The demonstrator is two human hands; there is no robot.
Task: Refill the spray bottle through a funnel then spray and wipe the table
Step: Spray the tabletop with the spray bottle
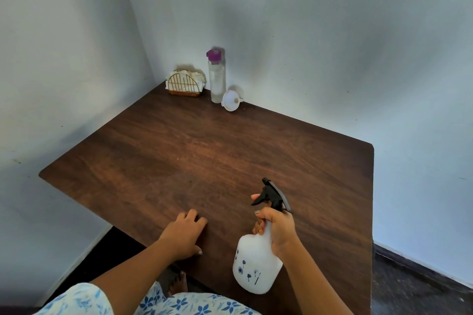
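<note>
As right grip (277,231) clasps it, spray bottle (256,263) tilts.

White clothing (184,304) with blue flower print

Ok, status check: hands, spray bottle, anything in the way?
Right hand grips spray bottle by neck, finger on trigger, bottle tilted. Left hand rests on table, near edge. Funnel, purple-capped bottle, cloth holder far corner, apart from hands.

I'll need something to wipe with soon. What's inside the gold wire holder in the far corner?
White crumpled material, cloth or paper napkins, fills the gold wire holder and bulges over its top. Whether anything lies beneath it cannot be seen; the wad covers the inside.
</note>
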